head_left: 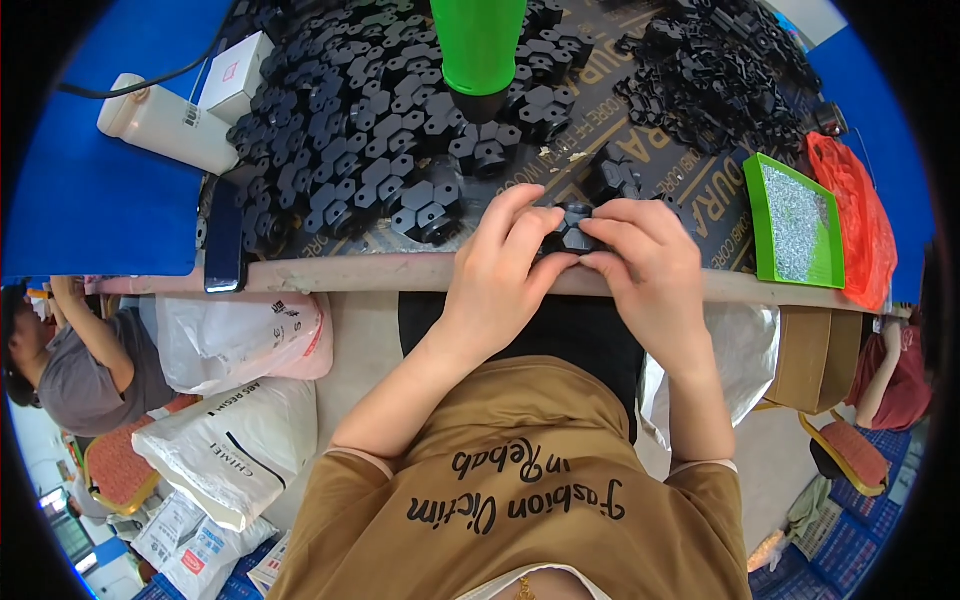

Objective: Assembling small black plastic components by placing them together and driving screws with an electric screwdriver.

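Note:
Between both hands, close to the table's front edge, is a small black faceted plastic part [574, 238]. My left hand [505, 260] pinches it from the left with thumb and fingertips. My right hand [648, 270] grips its other side, fingers curled over the top and thumb below. The fingers cover much of the part. Just beyond my right hand lies another black plastic part [612, 172]. To the left spreads a large pile of black hexagon-plated parts [385, 140]. A green cylindrical tool [480, 45] with a dark tip hangs upright over that pile.
A heap of small black pieces [700, 80] lies at the far right. Right of my hands are a green tray [762, 225] of small silvery pieces and a red plastic bag [858, 220]. A pale bottle [170, 125], white box [237, 80] and phone [225, 235] line the left.

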Motion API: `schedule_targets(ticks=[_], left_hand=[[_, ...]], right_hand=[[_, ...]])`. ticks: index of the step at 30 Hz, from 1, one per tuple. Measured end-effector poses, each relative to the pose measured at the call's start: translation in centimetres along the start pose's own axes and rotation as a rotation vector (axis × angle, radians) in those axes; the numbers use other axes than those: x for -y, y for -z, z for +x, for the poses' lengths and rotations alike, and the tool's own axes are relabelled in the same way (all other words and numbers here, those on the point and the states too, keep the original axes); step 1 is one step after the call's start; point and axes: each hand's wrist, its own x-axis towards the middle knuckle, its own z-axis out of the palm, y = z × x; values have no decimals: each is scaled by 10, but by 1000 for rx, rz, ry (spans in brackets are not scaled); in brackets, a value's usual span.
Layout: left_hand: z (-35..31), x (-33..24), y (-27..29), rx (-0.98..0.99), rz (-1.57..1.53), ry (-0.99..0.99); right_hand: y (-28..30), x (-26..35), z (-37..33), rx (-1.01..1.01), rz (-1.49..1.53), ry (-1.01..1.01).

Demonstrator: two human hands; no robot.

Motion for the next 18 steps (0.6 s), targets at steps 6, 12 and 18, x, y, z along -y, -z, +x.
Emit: schedule_targets(ticks=[6,12,18], left_hand=[[-3,-2,-1,28,112,-74],[0,-1,-3,30,216,-271],[3,-2,-5,-3,261,-317]], right_hand=[[9,5,-6,86,-184,105],[21,-12,2,-19,-83,93],[30,-85,81,48,-416,107]])
